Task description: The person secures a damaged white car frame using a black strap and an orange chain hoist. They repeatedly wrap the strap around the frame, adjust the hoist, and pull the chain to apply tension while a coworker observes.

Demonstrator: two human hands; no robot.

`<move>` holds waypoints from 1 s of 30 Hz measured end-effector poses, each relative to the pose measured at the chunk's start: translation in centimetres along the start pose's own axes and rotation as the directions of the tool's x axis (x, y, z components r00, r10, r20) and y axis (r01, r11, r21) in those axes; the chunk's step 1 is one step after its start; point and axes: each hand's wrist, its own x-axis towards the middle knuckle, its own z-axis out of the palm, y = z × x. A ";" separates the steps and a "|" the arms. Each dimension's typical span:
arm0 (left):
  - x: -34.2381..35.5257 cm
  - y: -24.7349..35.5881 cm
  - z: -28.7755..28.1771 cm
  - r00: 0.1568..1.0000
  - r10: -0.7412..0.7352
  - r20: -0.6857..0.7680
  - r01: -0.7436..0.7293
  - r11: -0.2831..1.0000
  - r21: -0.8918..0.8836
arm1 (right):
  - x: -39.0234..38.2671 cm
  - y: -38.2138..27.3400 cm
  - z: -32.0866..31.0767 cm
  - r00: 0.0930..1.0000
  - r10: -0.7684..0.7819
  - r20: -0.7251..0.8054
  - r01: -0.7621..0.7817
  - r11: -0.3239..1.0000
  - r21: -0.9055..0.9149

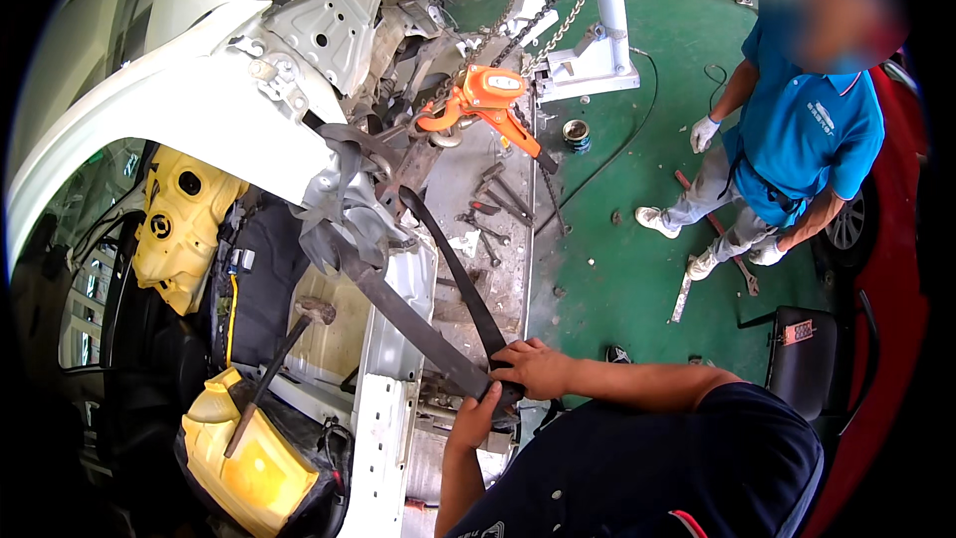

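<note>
The left hand (474, 420) is closed on the strap (408, 317); the right hand (536, 369), just beside it, curls over the dark webbing, its palm hidden. The strap slants up to the white car body (214, 85), ending below the orange hoist (495, 88).

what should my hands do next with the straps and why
Probably draw in the black strap with your right hand, since it bows while the grey strap beside it runs nearly straight; your left hand could steady the grey one.
</note>
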 end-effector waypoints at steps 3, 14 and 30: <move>0.3 -1.0 -0.3 0.999 0.006 -0.032 -0.005 0.999 0.036 | 0.0 0.1 0.1 1.000 0.011 -0.012 -0.011 1.000 0.003; 0.8 -2.1 -0.9 0.997 -0.052 -0.062 0.061 0.987 0.146 | -0.1 0.6 1.0 0.999 0.017 -0.049 -0.015 0.999 0.033; 0.8 -0.7 0.5 0.999 -0.016 -0.029 0.019 0.996 0.086 | -0.4 1.3 1.5 0.999 0.037 -0.036 -0.036 0.999 0.021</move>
